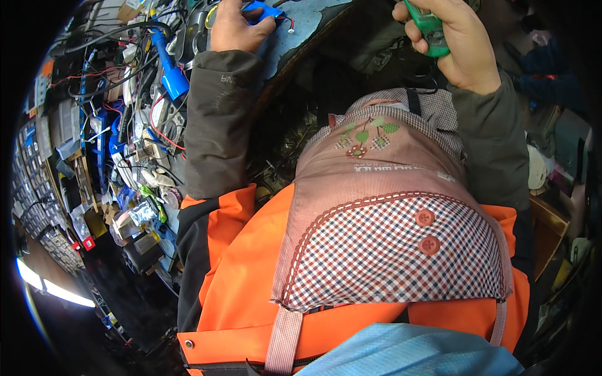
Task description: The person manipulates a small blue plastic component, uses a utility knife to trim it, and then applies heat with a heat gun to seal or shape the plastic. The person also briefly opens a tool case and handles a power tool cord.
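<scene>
My left hand (240, 26) is at the top edge, its thumb and fingers closed on a blue-wrapped battery pack (268, 10). From the pack a thin red and dark wire lead (290, 22) runs to a small white plug. The pack is over the worn light-blue bench top (305, 30); its far part is out of the picture. Up at the right, my right hand (463, 47) is wrapped round a tool with a green handle (429, 30). Its working end is cut off by the frame, so I cannot tell its kind. The two hands are well apart.
Tangled cables, tools and small parts (135, 125) crowd the left side, with a blue cylindrical tool (174, 80) among them. Racks of small parts (41, 188) stand farther left. My checked apron (389, 250) fills the middle. A wooden box edge (549, 219) shows at right.
</scene>
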Motion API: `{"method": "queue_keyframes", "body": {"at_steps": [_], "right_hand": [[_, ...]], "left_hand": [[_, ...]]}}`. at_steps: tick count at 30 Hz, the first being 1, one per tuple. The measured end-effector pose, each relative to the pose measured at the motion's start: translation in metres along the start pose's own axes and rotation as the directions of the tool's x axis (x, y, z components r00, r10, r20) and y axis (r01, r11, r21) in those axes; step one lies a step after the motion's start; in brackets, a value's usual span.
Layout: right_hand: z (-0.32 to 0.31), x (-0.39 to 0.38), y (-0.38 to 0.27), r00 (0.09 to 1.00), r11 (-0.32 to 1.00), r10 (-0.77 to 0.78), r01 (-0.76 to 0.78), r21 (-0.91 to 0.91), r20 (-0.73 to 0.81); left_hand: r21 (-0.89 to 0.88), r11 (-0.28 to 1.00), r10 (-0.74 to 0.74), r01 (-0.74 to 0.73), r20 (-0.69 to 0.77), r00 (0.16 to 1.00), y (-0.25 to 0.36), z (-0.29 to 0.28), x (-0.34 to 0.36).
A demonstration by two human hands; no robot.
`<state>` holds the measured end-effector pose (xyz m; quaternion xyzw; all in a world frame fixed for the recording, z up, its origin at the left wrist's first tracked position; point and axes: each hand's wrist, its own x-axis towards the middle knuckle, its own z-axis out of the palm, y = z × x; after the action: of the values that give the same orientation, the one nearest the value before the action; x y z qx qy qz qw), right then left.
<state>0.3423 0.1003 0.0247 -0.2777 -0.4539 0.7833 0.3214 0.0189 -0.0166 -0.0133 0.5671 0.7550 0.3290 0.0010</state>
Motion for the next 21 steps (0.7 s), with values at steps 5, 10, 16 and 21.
{"method": "queue_keyframes", "body": {"at_steps": [5,10,16,21], "right_hand": [[-0.006,0.024,-0.005,0.997,1.000,0.002,-0.001,-0.011,0.071],[-0.003,0.043,-0.014,0.992,0.996,0.093,-0.092,-0.011,0.081],[-0.015,0.054,-0.020,0.986,0.988,0.156,-0.157,0.010,0.063],[-0.029,0.049,-0.029,0.982,0.984,0.176,-0.177,0.011,0.075]], "left_hand": [[-0.034,0.998,0.045,-0.047,-0.037,0.998,-0.004,0.006,-0.004],[-0.016,1.000,-0.004,0.004,-0.026,1.000,0.000,0.004,-0.008],[0.061,0.993,0.108,-0.105,-0.049,0.993,-0.013,0.009,-0.008],[0.017,0.994,0.106,-0.105,-0.092,0.990,-0.015,0.012,-0.012]]}}
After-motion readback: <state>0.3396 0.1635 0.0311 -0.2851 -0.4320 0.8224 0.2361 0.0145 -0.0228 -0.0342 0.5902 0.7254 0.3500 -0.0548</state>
